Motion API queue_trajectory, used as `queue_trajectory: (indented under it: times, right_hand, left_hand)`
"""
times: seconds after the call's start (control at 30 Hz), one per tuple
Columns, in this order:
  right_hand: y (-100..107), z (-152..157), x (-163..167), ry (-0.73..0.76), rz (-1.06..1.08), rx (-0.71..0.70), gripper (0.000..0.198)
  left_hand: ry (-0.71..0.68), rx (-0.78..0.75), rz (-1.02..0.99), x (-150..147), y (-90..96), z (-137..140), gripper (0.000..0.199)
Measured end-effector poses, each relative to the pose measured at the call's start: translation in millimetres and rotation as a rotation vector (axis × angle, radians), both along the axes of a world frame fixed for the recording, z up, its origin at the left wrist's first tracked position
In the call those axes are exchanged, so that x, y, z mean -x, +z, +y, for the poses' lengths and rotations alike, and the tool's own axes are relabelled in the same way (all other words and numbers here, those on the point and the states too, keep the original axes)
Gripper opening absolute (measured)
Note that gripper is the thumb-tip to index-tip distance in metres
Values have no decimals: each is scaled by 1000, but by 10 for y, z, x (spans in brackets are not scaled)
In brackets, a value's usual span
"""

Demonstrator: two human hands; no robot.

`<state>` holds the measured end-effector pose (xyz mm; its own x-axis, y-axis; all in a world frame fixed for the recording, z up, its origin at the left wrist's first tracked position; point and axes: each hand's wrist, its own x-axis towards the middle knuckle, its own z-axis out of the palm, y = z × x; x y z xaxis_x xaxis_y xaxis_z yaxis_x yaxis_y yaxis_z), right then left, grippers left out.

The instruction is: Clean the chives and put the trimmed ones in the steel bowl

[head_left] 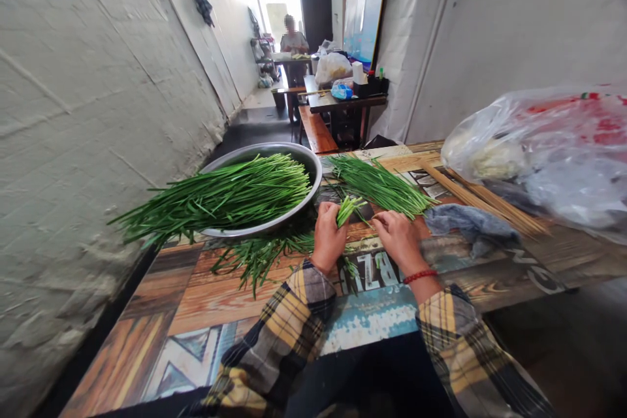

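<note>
My left hand (330, 237) is closed around a small bunch of garlic chives (349, 209). Their pale cut ends poke out at the top right of the fist, and the green leaves trail out to the left over the table. Just to the right, my right hand (398, 240) has its thumb and fingers pinched together near those ends; what is between the fingertips is too small to make out. Beyond both hands lies a loose pile of chives (379, 184). A metal basin (316, 173) at the left holds a large heap of chives (235, 192), leaves hanging over its rim.
A grey cloth (470, 223) and several wooden sticks (470, 194) lie right of the pile. Clear plastic bags (553, 157) fill the table's right end. Bits of leaf litter the patterned tabletop (220, 294). Farther back, a person (294, 42) is at another table.
</note>
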<state>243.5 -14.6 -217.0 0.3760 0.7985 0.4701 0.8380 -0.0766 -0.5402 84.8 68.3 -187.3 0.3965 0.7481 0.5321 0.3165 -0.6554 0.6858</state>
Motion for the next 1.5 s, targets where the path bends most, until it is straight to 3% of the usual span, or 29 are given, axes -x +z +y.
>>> queue_trajectory:
  times: [0.1,0.2,0.43,0.8,1.23,1.5]
  right_hand:
    - [-6,-25,45,-37,-181,87,17]
    - [-17,-30,43,-39,-212,90,15]
    - [0,18,-10,55,127,-60,22]
    - [-18,49,-12,176,703,-140,32]
    - [-50,71,-14,26,764,-180,45]
    - [84,35,97,218,879,-160,39]
  left_hand:
    - [9,4,-15,1,1,5,16]
    - [33,3,-24,7,9,2,15]
    - [130,-73,6,36,66,-20,10]
    - [-129,101,112,2,-103,11,11]
    - [-243,128,237,-21,-101,14,12]
    - [-181,166,168,-29,-99,17,11]
